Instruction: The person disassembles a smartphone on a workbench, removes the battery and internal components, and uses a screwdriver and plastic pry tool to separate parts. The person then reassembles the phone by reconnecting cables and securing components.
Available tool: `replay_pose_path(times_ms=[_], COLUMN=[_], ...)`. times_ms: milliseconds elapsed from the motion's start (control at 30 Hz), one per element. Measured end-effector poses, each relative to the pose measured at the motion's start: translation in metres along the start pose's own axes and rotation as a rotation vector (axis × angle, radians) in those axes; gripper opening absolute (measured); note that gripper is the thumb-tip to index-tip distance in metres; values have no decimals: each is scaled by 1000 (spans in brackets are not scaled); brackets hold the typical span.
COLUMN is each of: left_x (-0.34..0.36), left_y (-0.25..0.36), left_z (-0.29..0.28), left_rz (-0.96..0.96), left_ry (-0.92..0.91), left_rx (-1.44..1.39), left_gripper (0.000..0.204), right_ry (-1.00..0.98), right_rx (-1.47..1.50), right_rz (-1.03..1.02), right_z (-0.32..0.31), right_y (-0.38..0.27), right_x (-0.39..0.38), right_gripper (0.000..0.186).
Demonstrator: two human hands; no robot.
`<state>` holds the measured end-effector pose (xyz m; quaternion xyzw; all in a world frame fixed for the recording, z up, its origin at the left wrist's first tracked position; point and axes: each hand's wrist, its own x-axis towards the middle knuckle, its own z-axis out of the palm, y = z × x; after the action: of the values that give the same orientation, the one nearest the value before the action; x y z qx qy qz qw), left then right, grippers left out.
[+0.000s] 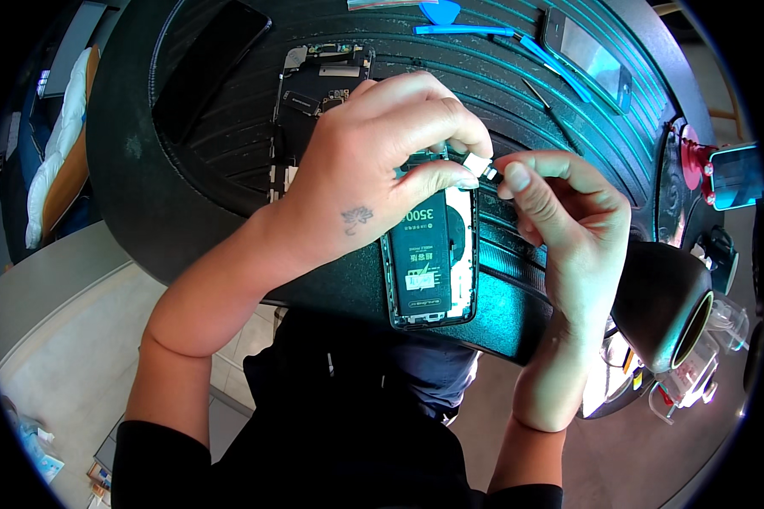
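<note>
My left hand (373,148) pinches a small white square piece (478,165) between thumb and fingers. From the right, my right hand (577,216) grips the dark end of this small part with thumb and forefinger; its exact kind is too small to tell. Both hands are above an opened phone (471,288) at the table's near edge, which shows a black battery (418,254) inside. My left hand hides the upper part of that phone. Beyond my left wrist lies another opened phone part (335,72) with its circuit boards showing, partly covered by my hand.
A black phone (216,64) lies at the far left of the dark ridged table (136,170). Blue pry tools (467,30), a blue pick (440,12), a thin dark tool (553,113) and another phone (587,59) lie beyond my hands. At right are a dark lampshade (662,297) and a red holder (694,159).
</note>
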<state>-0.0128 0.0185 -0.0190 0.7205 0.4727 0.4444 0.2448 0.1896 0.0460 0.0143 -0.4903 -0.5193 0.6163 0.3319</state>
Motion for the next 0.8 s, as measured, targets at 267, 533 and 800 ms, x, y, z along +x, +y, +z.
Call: replay_pose_path(times_ms=[267,533,800], left_x=[-1,1,3], left_y=[-1,1,-2], left_z=[0,0,-17], left_rz=[-31,-88,-159], left_ry=[-31,-5,7], left_rx=[-24,-198,195], left_gripper=[22,25,22], right_ry=[-72,-38,1], right_rx=[-4,58,-7], right_rz=[112,125,67], right_z=[-1,-2,-1], right_y=[1,0,6], right_x=[-1,0,2], right_gripper=[10,10,11])
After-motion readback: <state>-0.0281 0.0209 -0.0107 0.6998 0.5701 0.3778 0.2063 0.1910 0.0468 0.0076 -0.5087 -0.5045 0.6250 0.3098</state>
